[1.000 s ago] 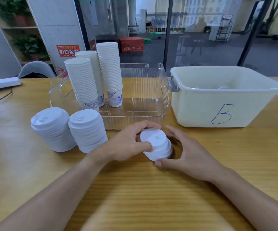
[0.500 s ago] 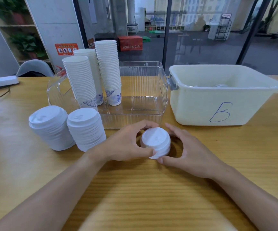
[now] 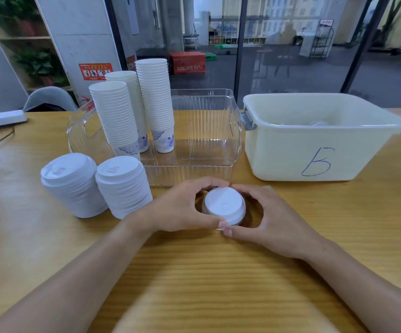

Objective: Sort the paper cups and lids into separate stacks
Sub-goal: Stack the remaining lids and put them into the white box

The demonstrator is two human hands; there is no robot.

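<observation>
lids (image 3: 224,206): short stack on the table (image 3: 194,272), cupped between our hands
left hand (image 3: 182,207): fingers curled round its left side
right hand (image 3: 270,218): fingers curled round its right side, thumb tips touching

Your left hand (image 3: 180,207) and right hand (image 3: 273,219) cup a short lid stack (image 3: 224,206) just in front of the clear tray (image 3: 233,131); cup stacks (image 3: 155,102) stand in the tray's left part.

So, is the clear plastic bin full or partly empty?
Partly empty: the clear ribbed plastic bin holds three paper cup stacks at its left; its right side is bare.
</observation>
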